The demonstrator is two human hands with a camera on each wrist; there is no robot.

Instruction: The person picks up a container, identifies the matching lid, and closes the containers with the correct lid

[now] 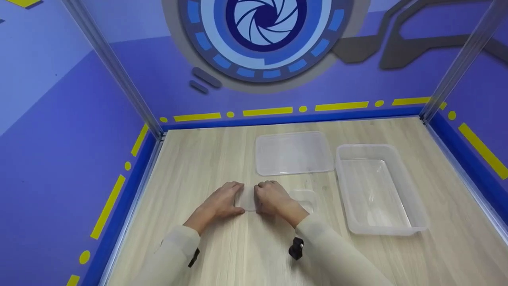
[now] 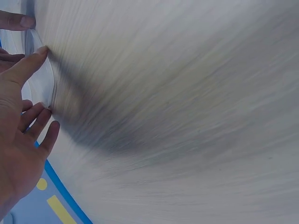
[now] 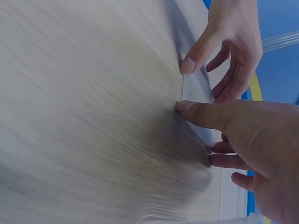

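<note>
A small, thin, clear plastic lid (image 1: 247, 199) lies low over the wooden table between both hands. My left hand (image 1: 222, 201) grips its left side, thumb on the near edge and fingers on the far one. On the right side my right hand (image 1: 274, 198) holds it the same way. The right wrist view shows both thumbs along one edge of the lid (image 3: 198, 93), with fingertips across from them. Just right of my right hand sits a small clear container (image 1: 308, 197), partly hidden by that hand and wrist.
A large clear lid (image 1: 293, 153) lies flat farther back. To its right stands a large, open, clear plastic box (image 1: 406, 190). Blue printed walls (image 1: 254, 91) enclose the table (image 1: 190, 159) at the back and sides.
</note>
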